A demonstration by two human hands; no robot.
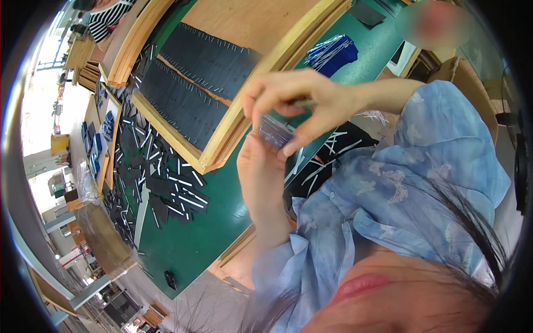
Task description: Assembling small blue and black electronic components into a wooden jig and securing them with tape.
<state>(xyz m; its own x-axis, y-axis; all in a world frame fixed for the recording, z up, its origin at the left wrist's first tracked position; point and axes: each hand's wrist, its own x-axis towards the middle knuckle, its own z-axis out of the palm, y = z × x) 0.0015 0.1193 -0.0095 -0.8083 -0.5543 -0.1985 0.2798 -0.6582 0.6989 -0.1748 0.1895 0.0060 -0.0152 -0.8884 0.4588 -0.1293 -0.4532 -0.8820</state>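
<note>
A small, flat, shiny purple-grey piece (275,132) is held between my two hands, and motion blur hides its exact kind. My left hand (258,164) rises from below, its fingertips closed on the piece's left and lower edge. From the upper right comes my right hand (313,102), fingers curled over the top and thumb pressed near the lower right edge. Both hands are above the green table, beside the corner of a wooden frame (208,158). Inside that frame lie black sheets (183,94) edged with short white strips.
Many black pieces with white strips (172,191) lie scattered on the green table (222,213). A blue bundle with white strips (336,54) is at the far right. Black material with white strips (316,172) rests close to my body. A small black object (171,279) sits near the table edge.
</note>
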